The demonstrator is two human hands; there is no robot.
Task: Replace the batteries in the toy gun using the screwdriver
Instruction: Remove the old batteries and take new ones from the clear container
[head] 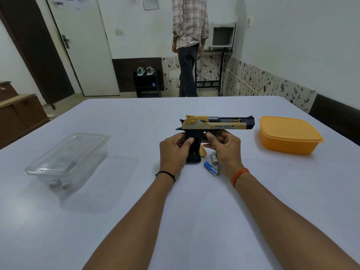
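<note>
A plain white room with a closed door and a person standing at the far wall lies beyond a wide table (116, 191) covered in pale cloth. The gun (216, 124) stands upright near the table's middle, butt on the cloth, barrel running level and pointing to the person's right. Well to the left of the gun sits a clear tub (68, 158) with its lid on; to the right of the muzzle, an orange box (290, 135), also lidded. Just right of the gun's butt lie two batteries (212, 162) and a small yellow cover (203, 152), probably the grip's hatch.

The grip's open slot faces the person, its long axis vertical, directly between the two hands, so either is equally close. The left hand (173, 151) curls round the grip's left side, thumb pressed on the slot. The right hand (224, 145) pinches the grip's right edge under the trigger guard, thumb forward. Both forearms reach straight in. No screwdriver shows.
</note>
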